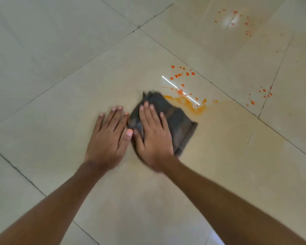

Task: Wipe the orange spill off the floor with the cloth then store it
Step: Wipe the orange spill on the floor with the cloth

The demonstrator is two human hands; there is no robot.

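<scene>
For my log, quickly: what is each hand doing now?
Left hand: open, flat on the floor tile, holding nothing.
Right hand: open, pressing flat on the dark cloth.

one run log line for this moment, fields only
phase: wiping | right hand: flat on cloth | left hand: flat on floor | orange spill: remains beyond cloth

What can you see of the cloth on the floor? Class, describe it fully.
The cloth is dark grey-brown fabric with a stitched hem along its right edge, lying folded and flat on the pale tiled floor. The right hand presses flat on it; the left hand rests on the tile beside it. Its far edge meets the orange spill. Motion blurs it slightly.
</scene>
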